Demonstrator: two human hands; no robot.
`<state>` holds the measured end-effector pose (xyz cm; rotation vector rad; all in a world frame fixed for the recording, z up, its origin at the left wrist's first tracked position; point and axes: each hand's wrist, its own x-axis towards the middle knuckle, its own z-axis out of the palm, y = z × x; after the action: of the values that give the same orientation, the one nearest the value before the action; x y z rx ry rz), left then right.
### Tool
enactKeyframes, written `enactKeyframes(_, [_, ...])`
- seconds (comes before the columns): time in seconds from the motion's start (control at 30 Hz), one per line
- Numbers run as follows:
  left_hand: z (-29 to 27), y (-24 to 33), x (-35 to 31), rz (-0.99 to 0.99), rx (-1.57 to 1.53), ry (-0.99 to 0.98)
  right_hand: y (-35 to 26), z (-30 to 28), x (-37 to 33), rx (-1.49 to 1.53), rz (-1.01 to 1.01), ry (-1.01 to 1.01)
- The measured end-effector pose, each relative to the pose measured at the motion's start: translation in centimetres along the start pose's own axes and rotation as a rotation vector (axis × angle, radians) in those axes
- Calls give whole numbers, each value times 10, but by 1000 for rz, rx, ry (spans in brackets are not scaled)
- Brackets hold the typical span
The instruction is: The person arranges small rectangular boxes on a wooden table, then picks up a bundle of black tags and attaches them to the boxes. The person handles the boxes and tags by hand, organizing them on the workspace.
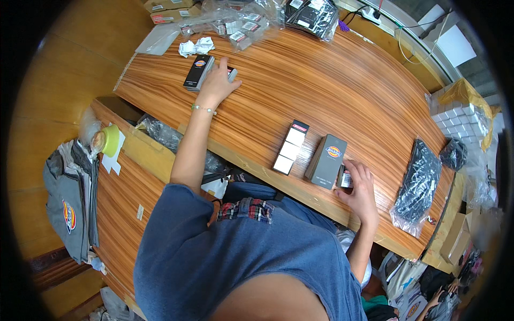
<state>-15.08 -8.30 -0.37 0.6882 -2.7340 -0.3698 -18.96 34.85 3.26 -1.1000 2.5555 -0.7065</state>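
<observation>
My left hand (214, 85) reaches to the far left of the table, its thumb and fingers around a small stack of black tags (232, 73), partly hidden by the hand. Against it stands a taller stack of black hang tags (197, 72) with a coloured logo. Near the front edge, my right hand (360, 187) has its thumb and fingers about a small dark stack of tags with a white label (346, 178). Just left of that stand a thick stack of grey hang tags (327, 160) and a long black tag strip with white labels (290, 147).
Crumpled white paper (196, 47) and clear bags of labels (241, 27) lie at the back left. A plastic-wrapped black bundle (416, 184) is on the right, near stacked white boxes (455, 117). Folded grey garments (67, 198) and a yellow-green bowl (110, 140) are at the left.
</observation>
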Motion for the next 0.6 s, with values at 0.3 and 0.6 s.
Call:
enactKeyframes(0.3, [-2,8,13,-100,39,-101,5,5,-2,-28,56,61])
enactKeyframes(0.6, [-2,-9,29,-46,42,-369,7,5,0,-111,191,8])
